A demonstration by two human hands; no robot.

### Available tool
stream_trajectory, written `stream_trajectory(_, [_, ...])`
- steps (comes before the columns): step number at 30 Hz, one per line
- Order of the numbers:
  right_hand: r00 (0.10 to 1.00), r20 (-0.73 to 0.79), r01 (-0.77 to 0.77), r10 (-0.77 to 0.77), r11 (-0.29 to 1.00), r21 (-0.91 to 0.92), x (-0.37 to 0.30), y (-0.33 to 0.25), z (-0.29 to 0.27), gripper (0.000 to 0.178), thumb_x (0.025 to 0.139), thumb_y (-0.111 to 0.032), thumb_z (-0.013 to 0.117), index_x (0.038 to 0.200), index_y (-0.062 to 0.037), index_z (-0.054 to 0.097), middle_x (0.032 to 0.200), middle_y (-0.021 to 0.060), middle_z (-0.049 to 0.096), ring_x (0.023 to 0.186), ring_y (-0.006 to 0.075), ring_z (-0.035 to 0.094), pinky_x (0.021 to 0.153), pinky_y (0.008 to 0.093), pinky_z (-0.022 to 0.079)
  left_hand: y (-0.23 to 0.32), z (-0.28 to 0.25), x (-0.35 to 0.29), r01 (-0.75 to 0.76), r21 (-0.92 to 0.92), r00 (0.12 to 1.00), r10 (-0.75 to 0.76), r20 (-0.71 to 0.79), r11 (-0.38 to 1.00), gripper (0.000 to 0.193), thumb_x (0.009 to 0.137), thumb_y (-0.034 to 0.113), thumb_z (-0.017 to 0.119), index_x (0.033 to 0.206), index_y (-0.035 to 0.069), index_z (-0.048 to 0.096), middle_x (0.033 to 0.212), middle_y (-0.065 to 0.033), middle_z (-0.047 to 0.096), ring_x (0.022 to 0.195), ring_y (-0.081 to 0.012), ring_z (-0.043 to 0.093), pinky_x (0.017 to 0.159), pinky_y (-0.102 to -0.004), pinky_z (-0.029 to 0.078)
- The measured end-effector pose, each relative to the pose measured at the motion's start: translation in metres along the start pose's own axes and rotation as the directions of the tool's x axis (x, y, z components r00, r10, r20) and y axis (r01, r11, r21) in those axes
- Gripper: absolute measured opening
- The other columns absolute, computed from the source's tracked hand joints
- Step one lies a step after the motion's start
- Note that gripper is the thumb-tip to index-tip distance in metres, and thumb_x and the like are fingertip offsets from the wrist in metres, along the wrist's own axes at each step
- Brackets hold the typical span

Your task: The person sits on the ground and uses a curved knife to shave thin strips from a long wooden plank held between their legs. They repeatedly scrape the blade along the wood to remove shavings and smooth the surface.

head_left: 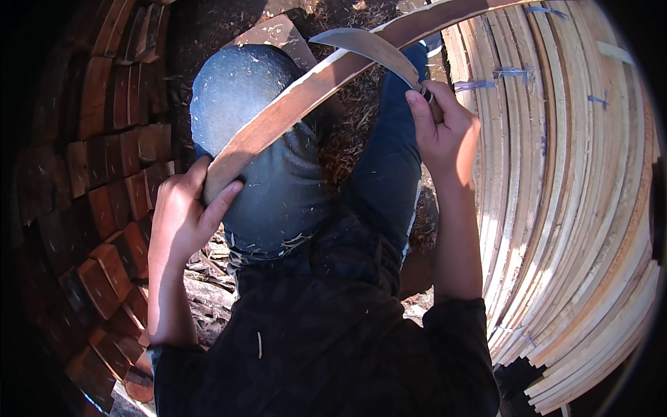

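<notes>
My left hand [186, 212] grips the near end of a long wooden strip [285, 119], thumb on one side and fingers on the other. The strip has a brown face and a pale edge. It slants over my raised left knee toward the upper right and runs out of view at the top. In my closed right hand [450, 132] is the handle of a curved knife [372, 48], mostly hidden by the fingers. Its hooked blade points up and left, overlapping the strip in this view; whether it touches the wood I cannot tell.
On the right lie long pale wooden strips [528, 215], bundled with purplish ties [511, 71]. A stack of reddish-brown wood blocks [104, 278] rises along the left. Shavings [351, 132] litter the ground between my legs, and a flat brown slab [278, 33] lies beyond my left knee.
</notes>
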State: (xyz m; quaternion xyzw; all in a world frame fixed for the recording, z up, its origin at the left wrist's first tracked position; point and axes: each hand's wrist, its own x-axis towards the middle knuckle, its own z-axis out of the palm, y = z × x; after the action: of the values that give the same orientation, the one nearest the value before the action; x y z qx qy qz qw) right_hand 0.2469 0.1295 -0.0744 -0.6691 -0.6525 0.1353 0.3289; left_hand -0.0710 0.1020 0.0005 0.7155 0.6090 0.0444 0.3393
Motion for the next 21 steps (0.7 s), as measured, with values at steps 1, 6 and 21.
stream_trajectory(1, [1.0, -0.001, 0.002, -0.002, 1.0, 0.007, 0.0, 0.003, 0.0, 0.023, 0.082, -0.028, 0.073, 0.087, -0.0072, 0.063, 0.057, 0.008, 0.055, 0.048, 0.0266, 0.055, 0.045, 0.0322, 0.042, 0.0, 0.002, 0.001, -0.018, 0.01, 1.0, 0.019, -0.022, 1.0, 0.034, 0.083, 0.029, 0.069, 0.091, -0.002, 0.058, 0.066, -0.0216, 0.057, 0.064, -0.0375, 0.061, 0.059, -0.0391, 0.047])
stream_trajectory(6, [0.998, -0.021, 0.058, -0.059, 0.997, -0.058, 0.002, 0.019, -0.01, 0.022, 0.081, -0.026, 0.074, 0.086, -0.0083, 0.062, 0.06, 0.0114, 0.058, 0.05, 0.029, 0.058, 0.047, 0.0346, 0.044, 0.003, 0.001, 0.001, -0.041, 0.04, 0.999, 0.041, -0.02, 0.998, 0.036, 0.082, 0.033, 0.07, 0.083, 0.0, 0.056, 0.06, -0.0219, 0.054, 0.062, -0.0407, 0.06, 0.055, -0.0408, 0.047])
stream_trajectory(21, [0.99, -0.123, -0.089, 0.069, 0.983, -0.162, -0.023, 0.022, 0.0, 0.023, 0.084, -0.027, 0.071, 0.087, -0.006, 0.063, 0.069, 0.0161, 0.064, 0.064, 0.0356, 0.064, 0.054, 0.04, 0.048, 0.0, 0.003, -0.002, -0.081, 0.155, 0.995, 0.088, -0.036, 0.984, 0.039, 0.083, 0.037, 0.068, 0.081, 0.001, 0.055, 0.061, -0.0209, 0.056, 0.062, -0.0403, 0.06, 0.056, -0.0435, 0.047])
